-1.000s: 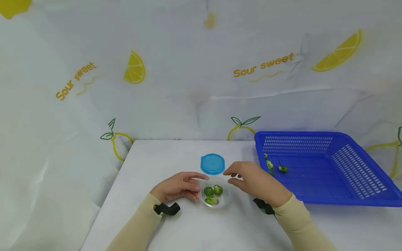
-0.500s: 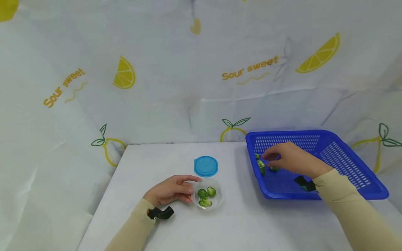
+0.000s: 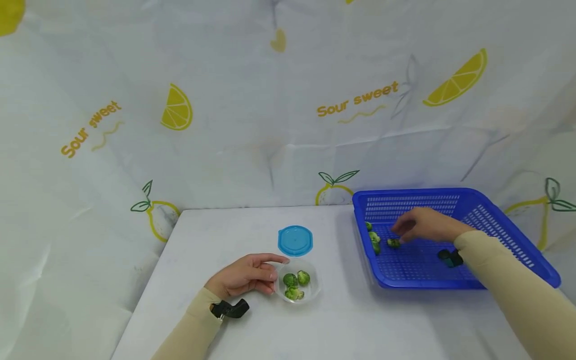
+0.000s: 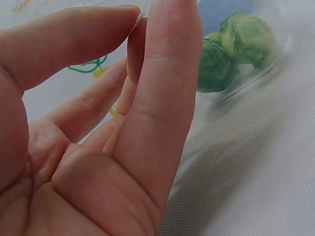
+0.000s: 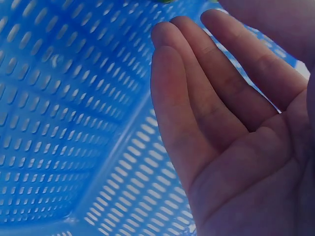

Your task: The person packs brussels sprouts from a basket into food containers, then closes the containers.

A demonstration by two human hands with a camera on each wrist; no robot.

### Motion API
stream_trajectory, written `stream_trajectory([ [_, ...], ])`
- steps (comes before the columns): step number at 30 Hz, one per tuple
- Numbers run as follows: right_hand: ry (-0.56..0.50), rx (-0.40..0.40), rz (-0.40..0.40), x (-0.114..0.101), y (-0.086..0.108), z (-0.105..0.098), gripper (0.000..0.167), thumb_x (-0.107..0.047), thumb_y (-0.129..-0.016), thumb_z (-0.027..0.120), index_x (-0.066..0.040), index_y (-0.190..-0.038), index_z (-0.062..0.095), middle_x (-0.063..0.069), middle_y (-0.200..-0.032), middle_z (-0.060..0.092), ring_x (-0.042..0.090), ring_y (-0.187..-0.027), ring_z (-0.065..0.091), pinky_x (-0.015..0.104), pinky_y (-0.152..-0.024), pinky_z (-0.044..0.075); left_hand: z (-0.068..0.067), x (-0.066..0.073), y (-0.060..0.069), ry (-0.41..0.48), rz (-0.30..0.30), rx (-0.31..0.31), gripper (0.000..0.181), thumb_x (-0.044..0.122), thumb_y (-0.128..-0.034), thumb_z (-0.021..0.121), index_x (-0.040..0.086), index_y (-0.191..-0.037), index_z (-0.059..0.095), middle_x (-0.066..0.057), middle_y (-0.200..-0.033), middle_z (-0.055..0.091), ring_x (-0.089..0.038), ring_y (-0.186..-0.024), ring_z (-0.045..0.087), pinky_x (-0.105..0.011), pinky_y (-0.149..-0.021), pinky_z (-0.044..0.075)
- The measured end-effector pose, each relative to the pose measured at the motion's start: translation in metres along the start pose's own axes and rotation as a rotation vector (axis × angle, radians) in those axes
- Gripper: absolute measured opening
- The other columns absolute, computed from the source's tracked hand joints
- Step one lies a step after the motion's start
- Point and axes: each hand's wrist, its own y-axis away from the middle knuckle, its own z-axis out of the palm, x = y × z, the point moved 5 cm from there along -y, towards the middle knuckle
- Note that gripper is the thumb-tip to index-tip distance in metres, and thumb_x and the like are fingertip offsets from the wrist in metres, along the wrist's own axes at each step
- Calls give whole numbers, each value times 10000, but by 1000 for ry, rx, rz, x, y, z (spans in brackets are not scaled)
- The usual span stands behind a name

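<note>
Three sprouts (image 3: 290, 280) in bowl (image 3: 318, 285); more sprouts (image 3: 374, 236) left in basket (image 3: 418, 272); lid (image 3: 295, 241) off.
I see left hand (image 3: 245, 275) loosely against bowl; right hand (image 3: 424, 224), fingers parted, perhaps touching one sprout (image 3: 392, 243).

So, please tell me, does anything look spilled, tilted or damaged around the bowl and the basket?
Nothing stands out: the bowl looks upright with three sprouts inside, the lid lies flat beyond it, and the other sprouts are in the basket. I see no spill or damage.
</note>
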Motion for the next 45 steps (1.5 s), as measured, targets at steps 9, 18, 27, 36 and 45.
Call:
stream_trajectory([
  [9,-4,-37,33,14,-8,4,421,-174,-889,869,23,-1245,763,106,-1141,804,244,-1038,757,523,-930,651,2,2,-1,8,11,-13,606,67,-1024,711,33,-1590,498,-23,-998,774,-116,-848,791,-292,-841,685],
  [18,7,-47,27,13,-13,10,392,-175,-884,870,13,-1216,775,74,-1100,805,211,-1004,749,494,-911,654,2,2,0,1,19,-23,618,74,-1026,709,0,-1594,477,-13,-1001,780,-108,-856,792,-285,-835,684],
  [27,25,-43,27,13,-16,11,359,-180,-876,875,-9,-1181,795,39,-1047,807,161,-948,737,472,-883,655,1,1,-1,7,9,-1,596,60,-1026,706,43,-1587,506,-36,-988,777,-127,-853,793,-291,-825,686],
  [36,28,-42,32,10,-18,11,321,-154,-872,867,-1,-1147,802,41,-1029,808,166,-940,736,476,-885,656,2,3,0,5,2,-3,635,80,-1013,729,25,-1596,483,-27,-992,776,-125,-849,793,-284,-824,685],
  [45,28,-39,30,11,-19,12,303,-144,-864,869,-2,-1125,808,48,-1021,809,162,-930,733,458,-871,658,1,2,0,7,14,-11,615,60,-1019,713,23,-1591,489,-24,-998,779,-120,-848,793,-290,-829,686],
])
